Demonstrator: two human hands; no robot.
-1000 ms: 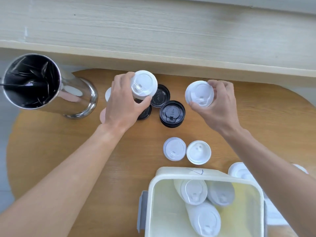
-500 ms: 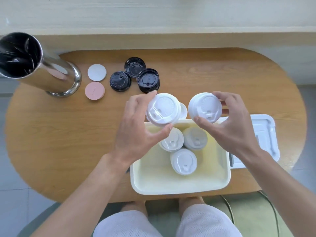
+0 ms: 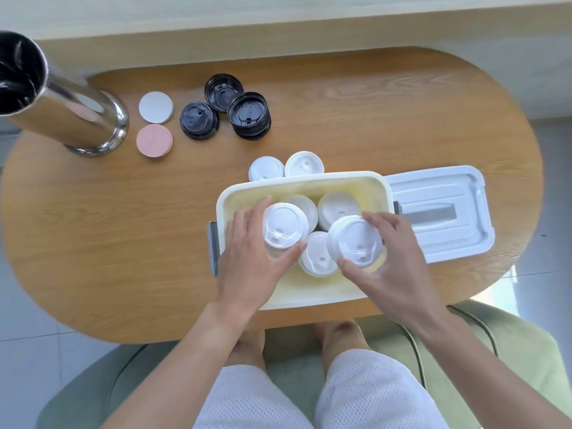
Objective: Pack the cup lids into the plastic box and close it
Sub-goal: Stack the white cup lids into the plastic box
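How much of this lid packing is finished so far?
Roughly midway. Three stacks of white cup lids already stand inside the cream plastic box. The left hand and right hand each hold a white lid stack over it. Two white lids, the black lids and two flat discs remain on the table; the box cover lies alongside.

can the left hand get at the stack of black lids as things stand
Probably not yet: the left hand grips a white lid stack over the plastic box. The table between it and the black lid stack looks free.
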